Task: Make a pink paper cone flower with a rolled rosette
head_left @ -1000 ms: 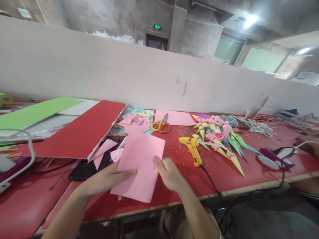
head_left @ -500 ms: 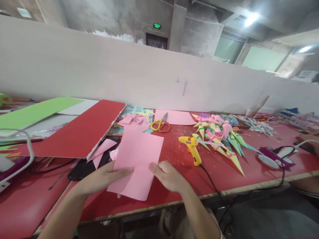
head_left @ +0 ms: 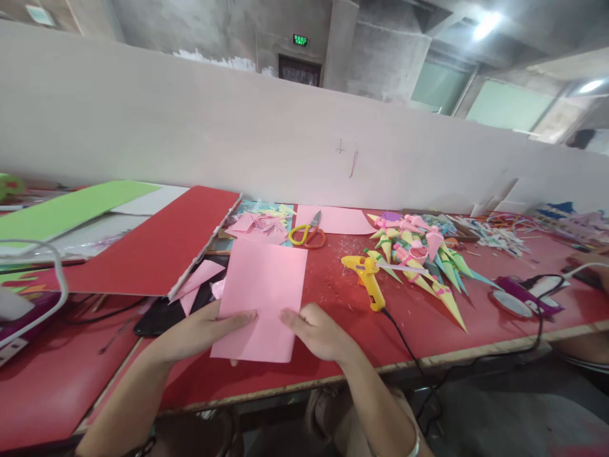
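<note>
Paper (head_left: pixel 266 273) is over the counter (head_left: pixel 328 285) near its front edge, gripped at opposite sides by the fingers of left hand (head_left: pixel 204 330) and right hand (head_left: pixel 320 333). Level thumbs and light pressure should keep it flat, uncreased.

We see smooth, matt paper in the pink sheet (head_left: pixel 264 282), glossy yellow plastic on the glue gun (head_left: pixel 370 279), metal and plastic in the scissors (head_left: pixel 313 226), a smooth red tabletop (head_left: pixel 419 325) with soft sheen, and rough concrete on the far wall (head_left: pixel 214 28).
</note>
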Demonstrator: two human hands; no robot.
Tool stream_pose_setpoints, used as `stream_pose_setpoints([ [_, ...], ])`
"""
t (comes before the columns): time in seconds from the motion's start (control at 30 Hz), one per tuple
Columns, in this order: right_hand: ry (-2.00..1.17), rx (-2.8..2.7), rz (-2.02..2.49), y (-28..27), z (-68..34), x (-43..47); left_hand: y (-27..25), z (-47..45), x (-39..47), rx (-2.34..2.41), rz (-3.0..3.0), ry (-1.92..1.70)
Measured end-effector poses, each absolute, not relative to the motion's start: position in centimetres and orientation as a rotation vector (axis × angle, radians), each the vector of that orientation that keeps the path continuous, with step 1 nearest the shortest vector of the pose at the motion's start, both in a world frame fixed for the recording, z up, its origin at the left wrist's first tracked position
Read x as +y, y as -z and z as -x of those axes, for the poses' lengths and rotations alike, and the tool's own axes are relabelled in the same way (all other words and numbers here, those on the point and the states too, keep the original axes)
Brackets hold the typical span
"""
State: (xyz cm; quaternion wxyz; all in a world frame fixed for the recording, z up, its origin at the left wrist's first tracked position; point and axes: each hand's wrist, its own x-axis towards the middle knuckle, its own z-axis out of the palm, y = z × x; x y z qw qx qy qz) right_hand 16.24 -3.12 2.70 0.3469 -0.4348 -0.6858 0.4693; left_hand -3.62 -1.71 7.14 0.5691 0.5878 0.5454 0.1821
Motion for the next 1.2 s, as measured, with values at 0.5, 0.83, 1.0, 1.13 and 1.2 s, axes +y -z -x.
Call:
stream_pose_setpoints([
  [0.5,-1.387,-1.792,1.074,-2.9,-16.8,-2.9,-6.8,3.7,-1.6,1.263,-1.397,-0.415],
  [0.83,-1.547,-1.793,0.967,-2.5,-16.6,-2.6,-7.5,2.6,-2.5,1.349,-1.383,-0.632],
  [1.0,-1.559,-1.751,1.063,-2.8,-16.6,-2.6,-7.7,2.1,-2.9,1.356,-1.413,-0.662],
  [1.13,-1.596,-1.782,0.979,-2.9,-16.8,-2.7,-7.7,2.1,-2.7,1.345,-1.432,-0.716],
  [1.2,-1.560,-1.815,0.959,-2.9,-16.9,-2.8,-7.6,2.4,-2.4,1.344,-1.457,-0.711],
])
